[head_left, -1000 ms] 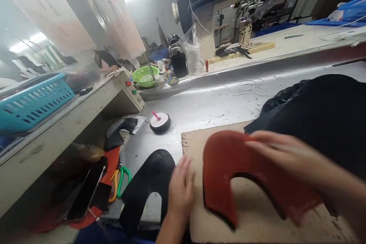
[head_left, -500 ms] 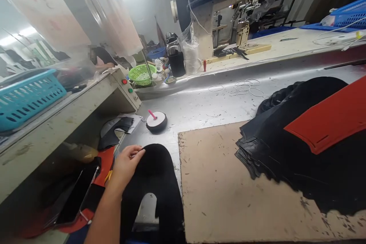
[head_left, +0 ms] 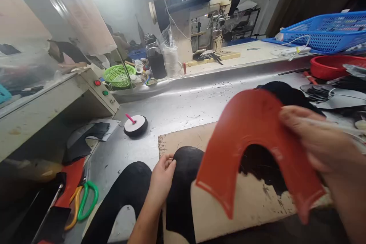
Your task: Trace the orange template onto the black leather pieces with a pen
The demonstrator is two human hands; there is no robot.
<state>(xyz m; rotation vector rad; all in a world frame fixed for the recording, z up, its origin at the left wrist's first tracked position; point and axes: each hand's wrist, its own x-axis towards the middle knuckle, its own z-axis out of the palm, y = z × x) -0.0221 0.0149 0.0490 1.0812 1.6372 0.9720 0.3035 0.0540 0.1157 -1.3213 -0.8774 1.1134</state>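
Note:
My right hand (head_left: 311,141) grips a red U-shaped template (head_left: 251,137) and holds it tilted above the brown cardboard mat (head_left: 246,202). My left hand (head_left: 161,177) pinches the top edge of a black U-shaped cut piece (head_left: 181,187) that lies partly on the mat's left side. A second black U-shaped piece (head_left: 128,190) lies on the metal table to its left. Behind the template, a pile of black cut pieces (head_left: 283,93) rests on the table, mostly hidden.
Scissors with yellow and green handles (head_left: 82,202) lie at the lower left. A round black-and-white holder with a pink pin (head_left: 135,125) sits on the steel table (head_left: 171,110). Further back are a green basket (head_left: 118,75), a sewing machine (head_left: 194,11), a blue crate (head_left: 328,32) and a red bowl (head_left: 328,66).
My right hand has brought the red template back from the right, over the mat. My left hand has moved a black piece from the stack at the left onto the mat. The view has shifted right.

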